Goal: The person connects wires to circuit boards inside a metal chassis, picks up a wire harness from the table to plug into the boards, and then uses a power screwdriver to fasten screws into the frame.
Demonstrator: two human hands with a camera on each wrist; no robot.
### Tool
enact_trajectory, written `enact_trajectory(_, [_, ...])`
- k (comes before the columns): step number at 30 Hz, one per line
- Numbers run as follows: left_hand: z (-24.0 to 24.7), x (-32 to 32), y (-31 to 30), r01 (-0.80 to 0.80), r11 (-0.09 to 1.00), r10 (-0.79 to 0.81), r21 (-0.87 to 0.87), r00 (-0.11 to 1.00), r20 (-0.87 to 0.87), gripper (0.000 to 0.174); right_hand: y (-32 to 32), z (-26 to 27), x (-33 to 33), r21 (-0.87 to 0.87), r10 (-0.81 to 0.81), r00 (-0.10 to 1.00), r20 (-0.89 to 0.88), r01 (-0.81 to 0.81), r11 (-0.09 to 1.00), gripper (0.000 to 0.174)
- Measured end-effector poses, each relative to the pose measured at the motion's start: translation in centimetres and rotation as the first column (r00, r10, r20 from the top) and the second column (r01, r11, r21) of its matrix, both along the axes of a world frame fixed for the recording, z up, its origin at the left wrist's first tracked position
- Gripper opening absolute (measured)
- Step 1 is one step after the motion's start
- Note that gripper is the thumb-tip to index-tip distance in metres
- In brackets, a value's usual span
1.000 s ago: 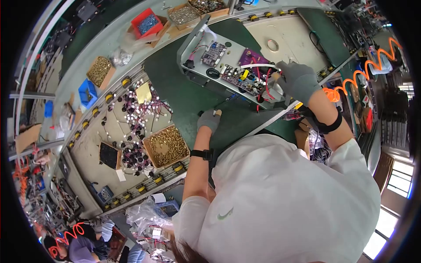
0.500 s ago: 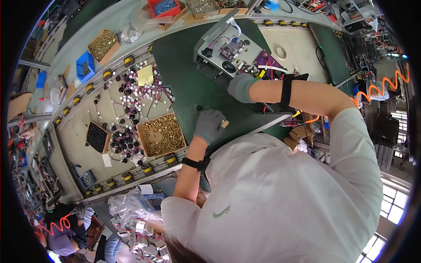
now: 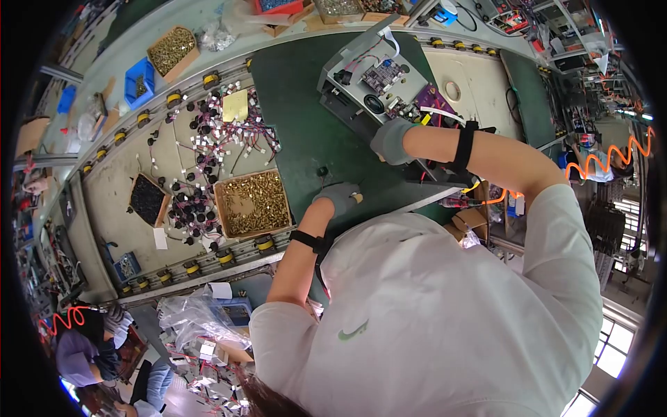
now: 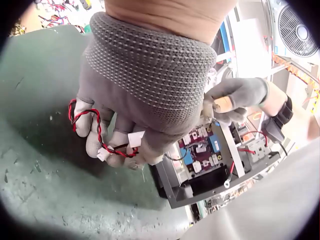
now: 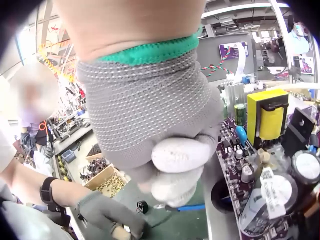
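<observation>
Head view, left to right: brass parts fill a box point(image 3: 220, 208) beside a worker's gloved left hand point(image 3: 340, 199), its curled fingers holding a red-and-black wire point(image 4: 99, 127); the right hand point(image 3: 391, 142), fingers bent, its hold impossible to tell, meets an open metal case point(image 3: 356, 92).

The right hand point(image 5: 155, 117), gloved in grey, curls its fingers point(image 5: 177, 156) over a blue strip point(image 5: 192, 207); whether it grips is unclear. A circuit board point(image 5: 234, 167) stands right, the left hand point(image 5: 105, 212) left, above the green worktop point(image 5: 185, 225).
</observation>
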State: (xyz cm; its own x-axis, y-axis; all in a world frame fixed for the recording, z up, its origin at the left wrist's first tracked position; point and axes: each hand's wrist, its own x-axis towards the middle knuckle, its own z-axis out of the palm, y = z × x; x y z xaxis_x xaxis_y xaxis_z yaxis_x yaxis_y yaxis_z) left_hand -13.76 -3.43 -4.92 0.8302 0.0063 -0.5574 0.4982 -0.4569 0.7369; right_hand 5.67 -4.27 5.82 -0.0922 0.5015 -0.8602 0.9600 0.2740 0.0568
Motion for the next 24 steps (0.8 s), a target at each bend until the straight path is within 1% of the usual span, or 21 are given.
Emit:
enact_trajectory(2, [0.0, 0.2, -0.5, 0.019, 1.000, -0.019, -0.004, 1.000, 0.005, 0.033, 0.1, 0.0, -0.9, -0.097, 0.090, 0.994, 0.070, -0.083, 0.992, 0.024])
enact_trajectory(4, [-0.1, 0.1, -1.0, 0.036, 0.999, -0.036, -0.010, 0.999, 0.009, 0.034, -0.1, 0.4, -1.7, -0.071, 0.080, 0.994, 0.075, -0.075, 0.995, 0.025])
enact_trajectory(6, [-0.4, -0.5, -1.3, -0.022, 0.999, 0.020, 0.024, 0.996, 0.088, 0.033, 0.0, 1.0, -2.0, -0.052, 0.073, 0.994, 0.076, -0.069, 0.996, 0.026])
enact_trajectory(7, [-0.6, -0.7, -1.2, -0.024, 1.000, 0.022, 0.020, 0.996, 0.086, 0.033, 0.1, 1.5, -2.0, -0.025, 0.005, 0.998, 0.068, -0.004, 1.000, 0.025])
enact_trajectory(8, [-0.7, -0.8, -0.8, -0.123, 0.992, 0.124, -0.013, 0.991, 0.055, 0.032, 0.3, 1.7, -2.0, 0.003, -0.058, 0.996, 0.061, 0.058, 0.998, 0.025])
enact_trajectory(9, [-0.9, -0.9, -0.3, -0.224, 0.974, 0.226, -0.042, 0.974, 0.024, 0.030, 0.3, 1.7, -1.7, 0.004, -0.050, 0.997, 0.063, 0.050, 0.999, 0.025])
enact_trajectory(10, [-1.1, -1.0, -0.1, -0.231, 0.972, 0.232, -0.040, 0.972, 0.027, 0.030, 0.0, 1.6, -1.4, -0.002, -0.009, 1.000, 0.010, 0.009, 1.000, 0.026])
enact_trajectory(11, [-1.5, -1.2, 0.0, -0.430, 0.903, 0.423, -0.001, 0.890, 0.170, 0.026, -0.1, 1.6, -1.2, -0.004, 0.031, 0.999, -0.041, -0.031, 1.000, 0.027])
enact_trajectory(12, [-1.1, -1.3, 0.3, -0.610, 0.792, 0.576, 0.009, 0.753, 0.319, 0.023, -0.1, 2.1, -1.3, 0.003, 0.034, 0.999, -0.037, -0.034, 0.999, 0.027])
enact_trajectory(13, [-0.8, -1.3, 0.6, -0.611, 0.792, 0.575, 0.012, 0.751, 0.326, 0.023, -0.3, 2.7, -1.6, 0.035, 0.077, 0.994, -0.079, -0.075, 0.997, 0.025])
enact_trajectory(14, [-0.4, -1.4, 1.0, -0.612, 0.788, 0.518, 0.073, 0.722, 0.459, 0.019, -0.4, 3.1, -1.8, 0.068, 0.122, 0.985, -0.119, -0.115, 0.991, 0.023])
enact_trajectory(15, [0.4, -1.3, 1.4, -0.617, 0.775, 0.443, 0.134, 0.683, 0.581, 0.016, -0.6, 2.7, -1.8, 0.076, 0.124, 0.986, -0.114, -0.116, 0.990, 0.023])
enact_trajectory(16, [1.0, -1.1, 1.7, -0.618, 0.774, 0.438, 0.139, 0.681, 0.587, 0.016, -0.7, 1.9, -1.8, 0.130, 0.093, 0.982, -0.166, -0.072, 0.989, 0.022])
enact_trajectory(17, [1.5, -1.0, 1.9, -0.582, 0.789, 0.342, 0.195, 0.681, 0.647, 0.016, -0.9, 1.2, -1.8, 0.182, 0.065, 0.973, -0.220, -0.024, 0.983, 0.021])
enact_trajectory(18, [2.1, -0.9, 2.2, -0.547, 0.798, 0.241, 0.254, 0.675, 0.697, 0.016, -0.9, 1.3, -2.2, 0.191, 0.065, 0.974, -0.218, -0.023, 0.981, 0.021])
enact_trajectory(19, [2.8, -0.9, 2.4, -0.545, 0.797, 0.233, 0.261, 0.675, 0.700, 0.016, -0.8, 1.3, -2.8, 0.338, -0.037, 0.970, -0.241, 0.119, 0.934, 0.021])
enact_trajectory(20, [3.5, -0.9, 2.6, -0.520, 0.802, 0.191, 0.294, 0.690, 0.698, 0.016, -0.7, 1.3, -3.5, 0.469, -0.132, 0.951, -0.281, 0.255, 0.846, 0.020])
enact_trajectory(21, [4.0, -0.9, 2.7, -0.494, 0.806, 0.152, 0.326, 0.705, 0.693, 0.015, -0.1, 3.4, -4.4, 0.483, -0.156, 0.954, -0.256, 0.266, 0.834, 0.026])
enact_trajectory(24, [4.7, -0.9, 2.5, -0.472, 0.803, 0.124, 0.362, 0.729, 0.674, 0.017, 0.3, 3.8, -4.4, 0.493, -0.110, 0.960, -0.257, 0.228, 0.839, 0.024])
